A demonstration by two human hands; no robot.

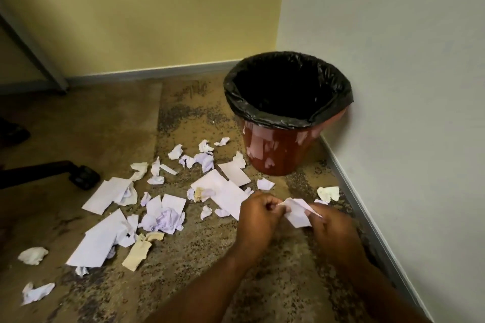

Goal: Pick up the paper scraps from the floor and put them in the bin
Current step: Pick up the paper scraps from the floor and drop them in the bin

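Note:
A red bin (273, 149) with a black liner (288, 115) stands open in the room's corner. Between my left hand (258, 217) and my right hand (332, 231) I hold one white paper scrap (298, 214), both hands pinching it above the floor, in front of the bin. Several paper scraps lie on the brown speckled floor to the left: flat white sheets (225, 189), crumpled lilac balls (168, 220), a beige strip (139, 252). One crumpled cream scrap (328, 193) lies near the right wall.
Yellow wall behind, white wall (393, 86) on the right with a grey skirting board. A black chair leg with a castor (84, 177) sits at the left. A grey table leg (39, 60) slants at the far left.

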